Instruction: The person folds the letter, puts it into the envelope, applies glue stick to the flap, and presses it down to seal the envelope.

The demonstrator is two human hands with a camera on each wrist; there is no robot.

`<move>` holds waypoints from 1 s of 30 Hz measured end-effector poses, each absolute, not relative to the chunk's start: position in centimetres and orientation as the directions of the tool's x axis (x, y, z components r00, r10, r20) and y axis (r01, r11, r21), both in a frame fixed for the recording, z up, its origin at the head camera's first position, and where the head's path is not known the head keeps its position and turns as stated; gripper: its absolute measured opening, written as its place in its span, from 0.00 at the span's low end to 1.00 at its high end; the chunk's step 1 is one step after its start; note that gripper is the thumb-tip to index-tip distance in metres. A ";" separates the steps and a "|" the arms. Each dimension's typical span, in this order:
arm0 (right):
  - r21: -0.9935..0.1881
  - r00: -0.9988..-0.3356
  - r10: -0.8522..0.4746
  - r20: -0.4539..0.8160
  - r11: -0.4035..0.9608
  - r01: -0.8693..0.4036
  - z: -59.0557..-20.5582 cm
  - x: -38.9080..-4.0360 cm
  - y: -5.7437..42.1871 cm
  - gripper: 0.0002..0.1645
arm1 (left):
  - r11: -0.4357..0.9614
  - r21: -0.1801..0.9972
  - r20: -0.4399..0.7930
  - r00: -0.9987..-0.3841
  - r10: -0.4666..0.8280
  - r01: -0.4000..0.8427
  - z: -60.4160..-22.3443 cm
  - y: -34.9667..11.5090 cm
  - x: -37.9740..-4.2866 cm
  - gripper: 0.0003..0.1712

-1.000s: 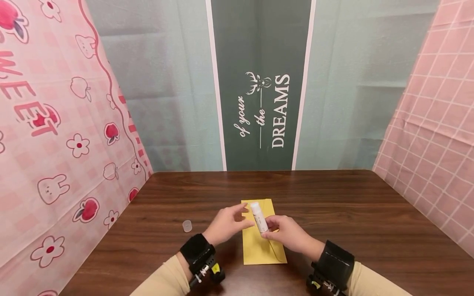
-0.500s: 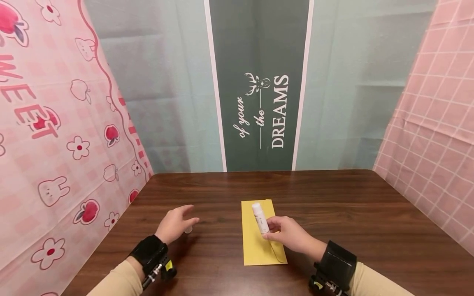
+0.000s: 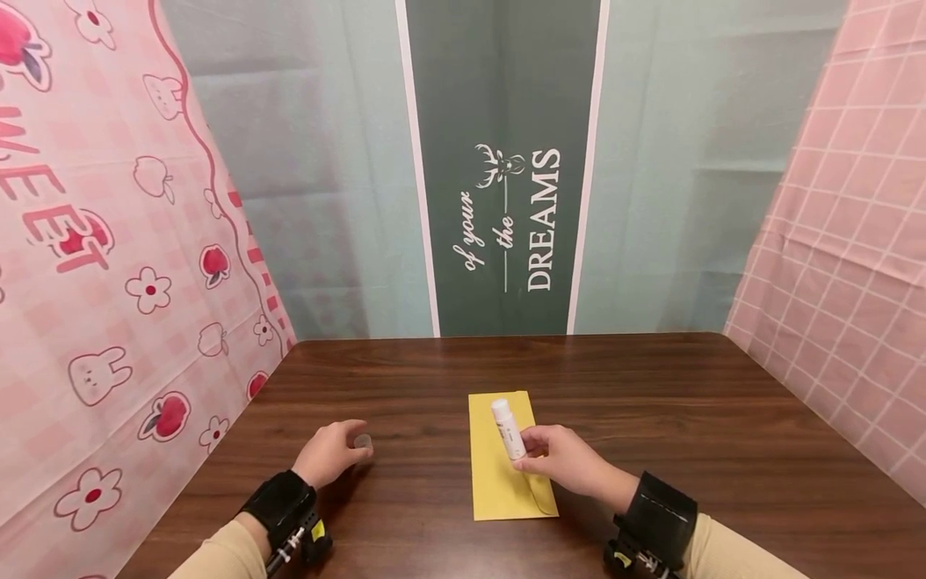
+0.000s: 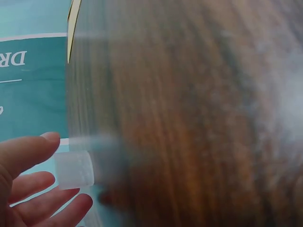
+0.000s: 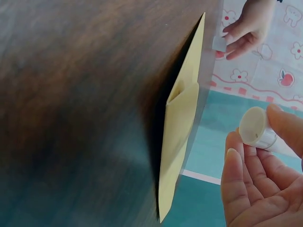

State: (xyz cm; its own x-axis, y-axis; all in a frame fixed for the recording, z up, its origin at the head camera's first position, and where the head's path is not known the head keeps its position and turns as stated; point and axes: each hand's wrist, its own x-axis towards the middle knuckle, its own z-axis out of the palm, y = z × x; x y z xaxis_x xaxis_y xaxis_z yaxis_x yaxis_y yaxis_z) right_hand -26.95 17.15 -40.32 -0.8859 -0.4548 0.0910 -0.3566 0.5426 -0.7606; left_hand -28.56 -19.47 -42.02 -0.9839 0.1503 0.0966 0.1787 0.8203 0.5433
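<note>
A translucent cap [image 3: 363, 442] stands on the table at the left. My left hand [image 3: 325, 454] is around it, with thumb and fingers on either side. In the left wrist view the cap [image 4: 75, 170] sits between the thumb and the relaxed fingers, with no firm pinch visible. My right hand [image 3: 567, 458] holds a white glue stick [image 3: 510, 430] by its lower end, tilted, above a yellow envelope [image 3: 499, 482]. The right wrist view shows the glue stick's round base [image 5: 255, 127] between thumb and fingers. The envelope [image 5: 177, 142] lies flat, its flap slightly raised.
The dark wooden table [image 3: 651, 402] runs back to a green curtain [image 3: 506, 80]. Pink printed cloth [image 3: 145, 241] hangs at the left, and pink checked cloth [image 3: 846, 241] at the right.
My left hand has moved left from beside the glue stick, then lowered around the cap. My right hand stays nearly still with the glue stick.
</note>
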 end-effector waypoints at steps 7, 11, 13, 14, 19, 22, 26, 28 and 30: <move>-0.768 -0.877 -0.471 0.093 0.527 -0.364 -40.4 -26.9 17.2 0.19 | 0.827 0.533 0.097 -0.984 0.151 0.179 -42.2 -19.4 -28.5 0.23; -0.765 -0.876 -0.474 0.087 0.531 -0.364 -40.4 -26.9 17.2 0.19 | 0.838 0.518 0.084 -0.986 0.147 0.169 -42.1 -19.3 -28.6 0.17; -0.762 -0.876 -0.475 0.086 0.535 -0.365 -40.4 -26.8 17.2 0.19 | 0.836 0.523 0.085 -0.986 0.145 0.168 -42.1 -19.2 -28.8 0.13; -0.760 -0.875 -0.476 0.087 0.536 -0.367 -40.4 -26.8 17.2 0.19 | 0.833 0.527 0.090 -0.986 0.144 0.170 -42.1 -19.2 -28.9 0.12; -0.759 -0.870 -0.485 0.093 0.530 -0.377 -40.3 -26.9 17.2 0.18 | 0.801 0.561 0.141 -0.977 0.157 0.210 -41.7 -18.8 -29.3 0.10; -0.760 -0.867 -0.488 0.098 0.525 -0.382 -40.2 -26.8 17.2 0.18 | 0.780 0.580 0.170 -0.971 0.168 0.237 -41.0 -18.5 -29.5 0.10; -0.758 -0.866 -0.488 0.104 0.525 -0.387 -40.1 -26.8 17.2 0.18 | 0.759 0.596 0.203 -0.963 0.175 0.263 -39.7 -17.8 -29.6 0.09; -0.759 -0.866 -0.488 0.104 0.524 -0.387 -40.1 -26.8 17.1 0.18 | 0.751 0.599 0.221 -0.959 0.177 0.277 -39.0 -17.4 -29.6 0.09; -0.760 -0.865 -0.490 0.104 0.522 -0.387 -40.1 -26.7 17.1 0.18 | 0.742 0.606 0.232 -0.956 0.179 0.286 -38.3 -16.9 -29.6 0.09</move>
